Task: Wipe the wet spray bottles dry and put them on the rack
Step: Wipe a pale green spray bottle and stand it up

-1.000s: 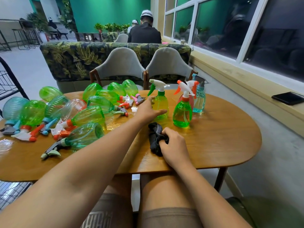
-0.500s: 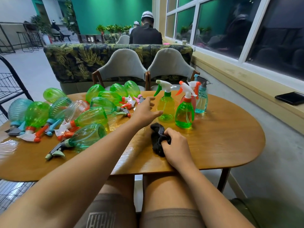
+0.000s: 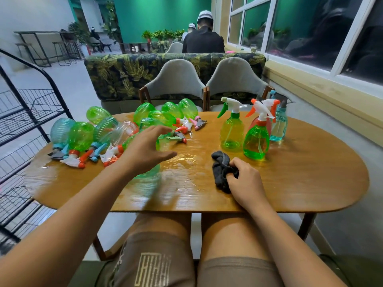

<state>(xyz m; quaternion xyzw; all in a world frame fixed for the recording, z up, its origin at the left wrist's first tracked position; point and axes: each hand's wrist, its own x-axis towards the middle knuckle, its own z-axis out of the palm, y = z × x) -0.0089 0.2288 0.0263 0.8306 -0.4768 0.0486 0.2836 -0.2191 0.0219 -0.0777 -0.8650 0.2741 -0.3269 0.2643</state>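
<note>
Left hand spread wide above lying spray bottles; right hand grips dark cloth

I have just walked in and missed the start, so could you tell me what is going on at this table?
A seated person is working bare-handed. The right grip holds a dark cloth bunched on the wet table. The left grip hovers open over the pile of spray bottles lying on their sides. Four upright bottles stand at the right. No bottle shows on the wire rack at the left.
</note>
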